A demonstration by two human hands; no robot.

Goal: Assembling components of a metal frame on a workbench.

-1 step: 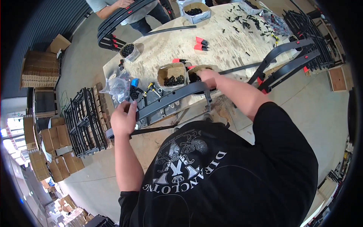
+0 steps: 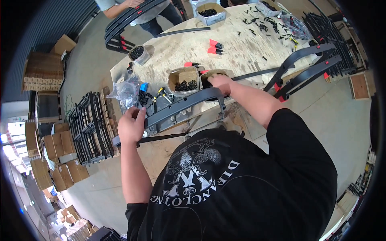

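My left hand [image 2: 132, 127] is closed round the left part of a dark grey curved metal bar [image 2: 181, 105], which slants up to the right in front of my body. Beyond the bar, at the table's near edge, my right hand [image 2: 220, 82] reaches into an open box [image 2: 225, 72]. Its fingertips are hidden inside, and what they touch cannot be seen. Beside it stands another open box [image 2: 172, 78] with small black parts [image 2: 185, 86] in it. Hand tools with yellow and black handles [image 2: 161, 92] lie left of the boxes, near a clear plastic bag [image 2: 125, 93].
Black-and-red pieces [image 2: 215, 47] and scattered black bolts [image 2: 263, 26] lie on the wooden table [image 2: 161, 60]. More curved bars [image 2: 305, 51] rest at its right end. Black frames [image 2: 90, 128] stack at left. Across the table a person [image 2: 159, 18] stands beside similar bars.
The view has shifted very slightly. My right hand has moved a little within the box; my left hand keeps its hold on the bar.
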